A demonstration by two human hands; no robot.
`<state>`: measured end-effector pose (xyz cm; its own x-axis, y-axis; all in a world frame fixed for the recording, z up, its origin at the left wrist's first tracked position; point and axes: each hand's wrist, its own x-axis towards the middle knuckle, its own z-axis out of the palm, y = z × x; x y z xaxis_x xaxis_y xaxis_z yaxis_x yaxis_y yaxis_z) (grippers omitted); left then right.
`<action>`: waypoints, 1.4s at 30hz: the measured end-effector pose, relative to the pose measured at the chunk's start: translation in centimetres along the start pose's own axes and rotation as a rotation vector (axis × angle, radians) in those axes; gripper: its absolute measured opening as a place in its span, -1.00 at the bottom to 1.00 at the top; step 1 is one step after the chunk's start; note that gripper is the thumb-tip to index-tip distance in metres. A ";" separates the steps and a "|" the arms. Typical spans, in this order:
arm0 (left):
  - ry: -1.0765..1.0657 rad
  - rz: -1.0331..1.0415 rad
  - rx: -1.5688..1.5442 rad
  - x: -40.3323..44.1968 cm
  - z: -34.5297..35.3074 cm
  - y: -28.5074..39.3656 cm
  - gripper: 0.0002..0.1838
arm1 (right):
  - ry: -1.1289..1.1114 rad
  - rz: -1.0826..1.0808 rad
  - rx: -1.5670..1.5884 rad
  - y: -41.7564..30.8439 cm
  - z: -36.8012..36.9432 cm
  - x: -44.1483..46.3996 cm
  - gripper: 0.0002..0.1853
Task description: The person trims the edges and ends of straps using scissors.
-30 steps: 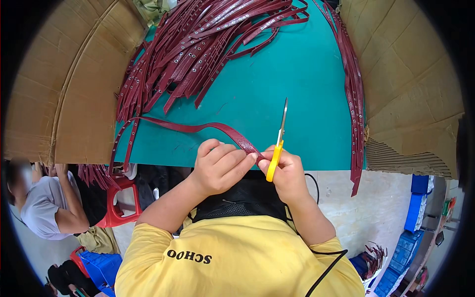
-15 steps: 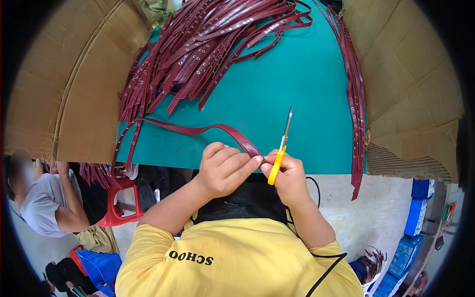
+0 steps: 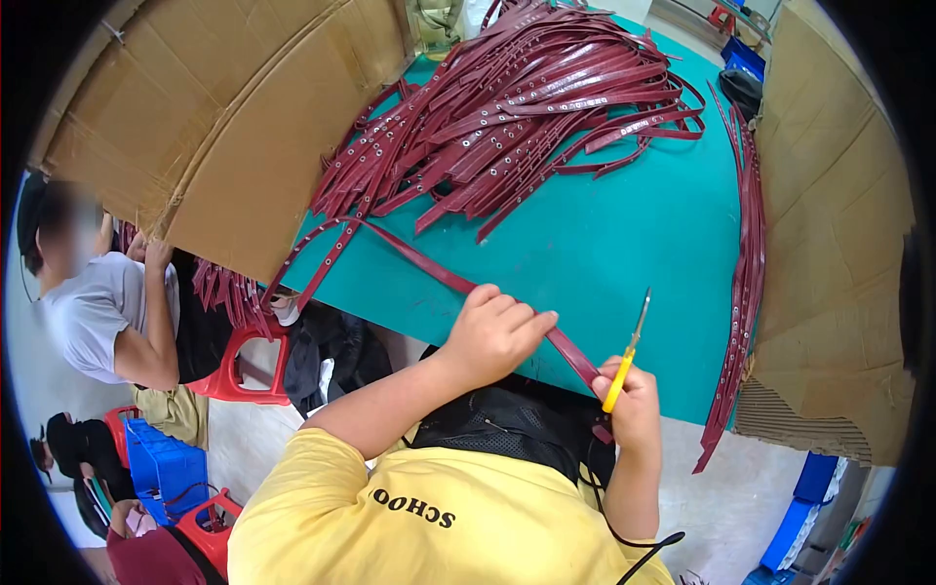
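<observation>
A dark red strap with small metal eyelets runs from the left side of the green table toward my hands. My left hand is closed around its middle part. Farther right, my right hand pinches the strap near its end, a short piece of which hangs below the fingers. Yellow-handled scissors are also in my right hand, blades together and pointing up and away. Beyond my hands lies a large heap of similar straps.
The green table stands between cardboard panels at left and right. A bundle of straps lies along its right edge. A co-worker sits at left by a red stool. Blue crates stand lower left and right.
The view has turned, shifting the table and heap rightward. My hands have moved apart along the strap, exposing a length between them. The scissors remain in my right hand.
</observation>
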<state>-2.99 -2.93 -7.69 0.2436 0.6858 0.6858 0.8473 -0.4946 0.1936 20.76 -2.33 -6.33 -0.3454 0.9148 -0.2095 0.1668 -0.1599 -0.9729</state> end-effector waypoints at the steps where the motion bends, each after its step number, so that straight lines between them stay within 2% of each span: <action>1: -0.003 -0.017 0.048 0.0 -0.1 -0.6 -0.70 | -0.009 -0.002 -0.035 -0.1 -0.8 -0.1 -0.87; 5: 0.012 -0.143 0.249 0.3 -1.5 -4.2 -0.73 | -0.003 -0.127 -0.189 -1.5 -4.0 -0.7 -0.89; 9: 0.111 -0.259 0.395 0.6 -4.1 -8.0 -0.73 | -0.005 -0.122 -0.250 -2.8 -7.5 -1.1 -0.88; 14: 0.210 -0.270 0.499 0.9 -5.9 -10.4 -0.74 | 0.017 -0.115 -0.358 -3.0 -10.4 -1.2 -0.89; 18: 0.253 -0.365 0.551 0.8 -6.8 -11.5 -0.76 | 0.084 -0.096 -0.375 -1.7 -12.3 -1.6 -0.92; 21: 0.279 -0.376 0.584 0.4 -7.2 -12.5 -0.76 | 0.120 0.017 -0.384 -1.0 -13.2 -1.6 -0.95; 27: 0.315 -0.468 0.677 -0.6 -8.6 -14.5 -0.75 | 0.334 0.037 -0.496 0.1 -14.2 -0.4 -0.94; 30: 0.351 -0.517 0.755 -1.0 -9.4 -15.1 -0.73 | 0.412 0.046 -0.674 0.3 -15.1 1.3 -0.89; 33: 0.426 -0.652 0.549 -0.8 -9.3 -14.8 -0.73 | 0.553 0.026 -0.927 1.5 -15.5 3.4 -0.84; 36: 0.645 -0.749 -0.217 0.1 -7.2 -13.3 -0.73 | 0.736 -0.069 -1.265 1.8 -15.1 5.4 -0.79; 39: 0.578 -0.633 -0.621 -0.2 -5.4 -10.8 -0.76 | 0.939 -0.124 -1.318 -0.5 -13.4 6.7 -0.73; 40: 0.565 -0.637 -0.688 -0.1 -4.5 -9.9 -0.78 | 0.956 -0.050 -1.263 -1.6 -12.5 7.0 -0.75; 42: 0.545 -0.641 -0.809 0.0 -3.2 -8.0 -0.84 | 0.929 -0.316 -1.350 -2.0 -11.8 7.6 -0.77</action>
<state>-11.24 -0.65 -7.01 -0.5210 0.7109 0.4724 0.1456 -0.4713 0.8699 28.69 9.30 -4.81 0.0285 0.8199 0.5717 0.9964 0.0226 -0.0821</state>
